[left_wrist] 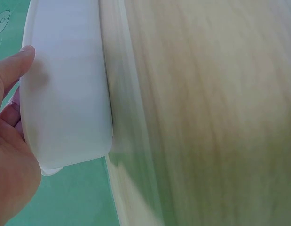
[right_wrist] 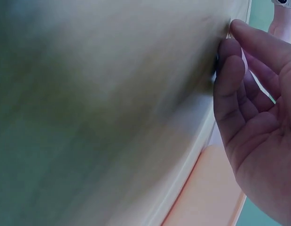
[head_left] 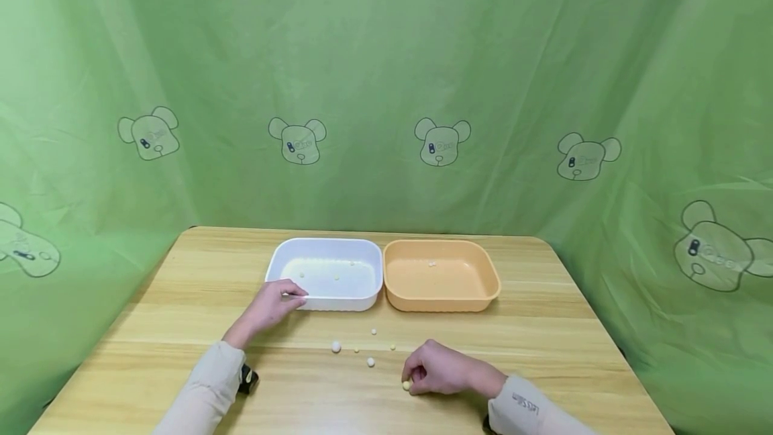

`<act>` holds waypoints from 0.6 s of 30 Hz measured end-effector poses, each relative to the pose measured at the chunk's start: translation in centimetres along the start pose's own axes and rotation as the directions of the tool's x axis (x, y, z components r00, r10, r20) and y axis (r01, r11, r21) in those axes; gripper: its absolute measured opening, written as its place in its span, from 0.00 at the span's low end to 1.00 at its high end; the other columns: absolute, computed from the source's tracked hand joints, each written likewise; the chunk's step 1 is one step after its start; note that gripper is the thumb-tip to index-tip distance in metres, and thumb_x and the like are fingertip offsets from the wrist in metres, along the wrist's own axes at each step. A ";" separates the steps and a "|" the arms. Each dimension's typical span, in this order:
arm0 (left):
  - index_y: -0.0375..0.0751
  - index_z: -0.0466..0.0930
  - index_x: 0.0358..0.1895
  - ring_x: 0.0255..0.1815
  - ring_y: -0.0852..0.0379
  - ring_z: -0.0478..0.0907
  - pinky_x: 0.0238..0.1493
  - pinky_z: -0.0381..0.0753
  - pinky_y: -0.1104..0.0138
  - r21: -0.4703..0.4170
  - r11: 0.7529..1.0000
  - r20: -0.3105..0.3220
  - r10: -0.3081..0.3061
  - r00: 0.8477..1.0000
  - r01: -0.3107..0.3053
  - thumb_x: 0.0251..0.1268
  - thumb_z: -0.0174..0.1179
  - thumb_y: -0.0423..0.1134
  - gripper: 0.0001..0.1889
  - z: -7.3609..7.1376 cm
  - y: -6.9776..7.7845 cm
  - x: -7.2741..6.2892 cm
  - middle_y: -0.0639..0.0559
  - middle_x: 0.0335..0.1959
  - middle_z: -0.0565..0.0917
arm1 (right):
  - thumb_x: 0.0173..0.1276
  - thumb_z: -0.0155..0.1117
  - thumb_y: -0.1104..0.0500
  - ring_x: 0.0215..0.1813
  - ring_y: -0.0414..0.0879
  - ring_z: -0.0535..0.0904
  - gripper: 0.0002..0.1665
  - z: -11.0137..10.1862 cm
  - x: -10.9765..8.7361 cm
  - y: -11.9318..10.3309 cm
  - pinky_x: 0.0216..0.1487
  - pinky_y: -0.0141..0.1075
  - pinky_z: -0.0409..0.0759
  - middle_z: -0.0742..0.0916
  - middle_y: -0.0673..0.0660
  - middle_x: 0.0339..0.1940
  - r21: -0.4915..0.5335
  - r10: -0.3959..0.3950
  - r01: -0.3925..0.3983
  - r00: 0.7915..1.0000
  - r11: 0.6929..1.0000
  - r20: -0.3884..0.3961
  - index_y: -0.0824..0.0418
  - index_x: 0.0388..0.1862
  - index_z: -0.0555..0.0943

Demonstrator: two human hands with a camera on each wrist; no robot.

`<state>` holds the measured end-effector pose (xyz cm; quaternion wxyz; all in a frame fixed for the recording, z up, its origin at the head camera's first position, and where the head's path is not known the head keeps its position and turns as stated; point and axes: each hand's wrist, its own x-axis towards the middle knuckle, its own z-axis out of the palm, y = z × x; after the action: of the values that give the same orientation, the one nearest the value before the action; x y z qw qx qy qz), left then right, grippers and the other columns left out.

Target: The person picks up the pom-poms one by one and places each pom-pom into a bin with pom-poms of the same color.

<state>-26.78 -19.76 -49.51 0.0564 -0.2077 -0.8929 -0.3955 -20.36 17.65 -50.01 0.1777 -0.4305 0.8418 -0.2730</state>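
Note:
A white plastic basin [head_left: 362,303] stands at the back of the table, with a few small balls inside. My left hand [head_left: 274,304] holds its near rim at the left corner; in the left wrist view the thumb [left_wrist: 20,63] lies on the basin's outer wall [left_wrist: 70,89] and the fingers are behind the rim. Low over the table's front part, my right hand [head_left: 443,369] pinches a small yellow ball [head_left: 406,386] at its fingertips. In the right wrist view the curled right hand [right_wrist: 258,103] hides that ball.
An orange basin [head_left: 443,304] stands right beside the white one, with tiny pale balls [head_left: 432,264] in it. Between the hands lie white balls [head_left: 335,347], [head_left: 371,362] and several smaller white and yellow ones. A green curtain [head_left: 374,186] surrounds the wooden table [head_left: 531,334].

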 end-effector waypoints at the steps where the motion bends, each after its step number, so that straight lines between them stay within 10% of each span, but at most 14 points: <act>1: 0.44 0.85 0.37 0.38 0.58 0.79 0.46 0.78 0.58 0.003 1.000 -0.001 0.003 1.000 -0.003 0.58 0.65 0.36 0.04 0.0 -0.1 0.0 0.59 0.33 0.84 | 0.58 0.70 0.62 0.23 0.26 0.71 0.04 0.0 0.0 0.0 0.24 0.23 0.74 0.78 0.38 0.19 -0.004 -0.002 0.002 1.000 1.000 0.000 0.54 0.32 0.84; 18: 0.44 0.85 0.38 0.38 0.58 0.79 0.46 0.78 0.59 -0.003 1.000 0.009 -0.003 1.000 0.004 0.59 0.65 0.37 0.05 0.1 -0.2 0.0 0.58 0.34 0.83 | 0.58 0.69 0.63 0.24 0.30 0.74 0.05 -1.9 -0.5 -0.1 0.27 0.27 0.77 0.80 0.39 0.21 0.058 0.060 -0.059 0.998 0.997 -0.018 0.53 0.30 0.83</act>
<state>-26.91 -19.83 -49.68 0.0516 -0.2079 -0.8930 -0.3959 -21.05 18.57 -48.42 0.1898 -0.3972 0.8477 -0.2959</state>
